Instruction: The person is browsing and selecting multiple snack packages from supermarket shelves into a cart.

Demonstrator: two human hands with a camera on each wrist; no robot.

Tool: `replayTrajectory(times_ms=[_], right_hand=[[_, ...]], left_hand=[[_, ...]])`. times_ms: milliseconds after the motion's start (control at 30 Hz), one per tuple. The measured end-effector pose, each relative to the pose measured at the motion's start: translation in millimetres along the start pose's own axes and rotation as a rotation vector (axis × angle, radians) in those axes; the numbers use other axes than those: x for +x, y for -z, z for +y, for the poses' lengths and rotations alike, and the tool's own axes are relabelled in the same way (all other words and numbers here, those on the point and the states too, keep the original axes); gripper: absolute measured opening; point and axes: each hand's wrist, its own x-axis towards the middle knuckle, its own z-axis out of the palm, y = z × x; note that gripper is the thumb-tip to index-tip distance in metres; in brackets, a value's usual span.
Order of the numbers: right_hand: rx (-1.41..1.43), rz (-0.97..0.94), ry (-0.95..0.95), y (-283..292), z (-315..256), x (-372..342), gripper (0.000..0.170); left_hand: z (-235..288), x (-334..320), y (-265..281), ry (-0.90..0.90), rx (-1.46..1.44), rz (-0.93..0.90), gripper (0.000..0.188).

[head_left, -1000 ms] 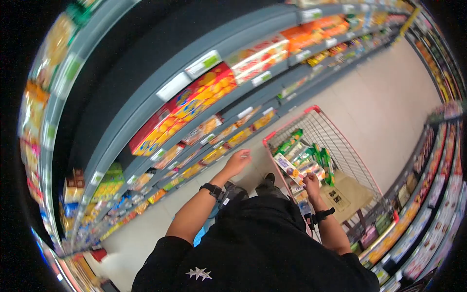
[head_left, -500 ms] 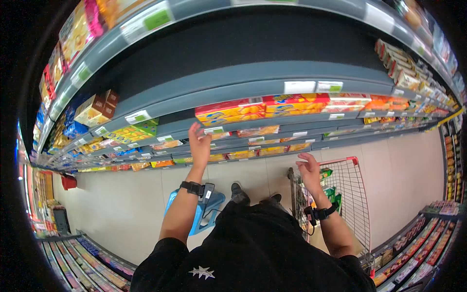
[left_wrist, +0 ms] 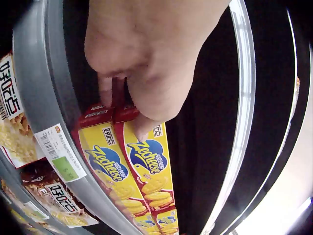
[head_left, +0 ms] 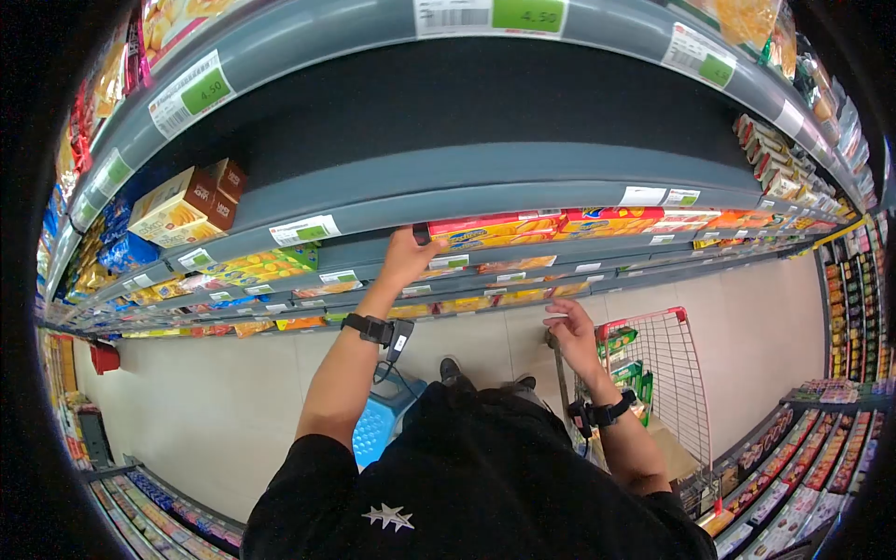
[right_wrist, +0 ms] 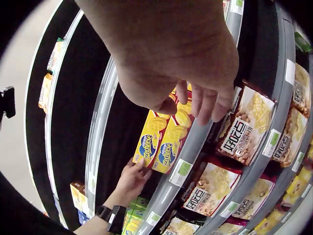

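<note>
My left hand reaches into a shelf at the near end of a row of red and yellow Zecheese biscuit boxes. In the left wrist view, two boxes lie side by side. The thumb of my left hand presses the printed face of the right-hand biscuit box, while a finger reaches down at the boxes' red ends. The right wrist view also shows the left hand gripping at that end. My right hand hovers above the cart's near side, fingers loosely bent, holding nothing.
A red-rimmed shopping cart with green packets stands at the right. Beside my legs is a blue stool. Price-tagged shelf edges curve above and below the boxes. Brown and cream cartons sit at the left.
The view has turned from the cart to face the shelf. My left hand has moved up to the end of the biscuit boxes. My right hand has left the cart's goods and opened.
</note>
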Motion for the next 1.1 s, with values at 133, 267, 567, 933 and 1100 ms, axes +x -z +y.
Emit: replayTrajectory(times_ms=[133,267,567,933,1100], right_hand=[[0.028,0.018,-0.015,-13.2,6.9,-7.9,0.041],[-0.002,0.043,-0.036,-27.1,4.2,-11.6,0.045],[0.066,-0.04,0.167,-58.9,-64.6,-14.4,0.07],[0.177,0.069,0.125,21.9,-40.2,-43.0,0.056],[0.487,0.235,-0.015,75.3,-7.2,-81.7,0.045]], left_hand=[[-7.6,-5.4,12.9,-0.084,0.128,0.031,0.074],[-7.8,-31.8,40.0,-0.105,-0.102,-0.03,0.068],[-19.2,-101.8,49.8,-0.047,-0.33,-0.166,0.064],[34.5,-129.5,-17.9,0.026,-0.286,-0.355,0.054],[92.8,-130.0,-84.6,0.031,-0.277,-0.648,0.039]])
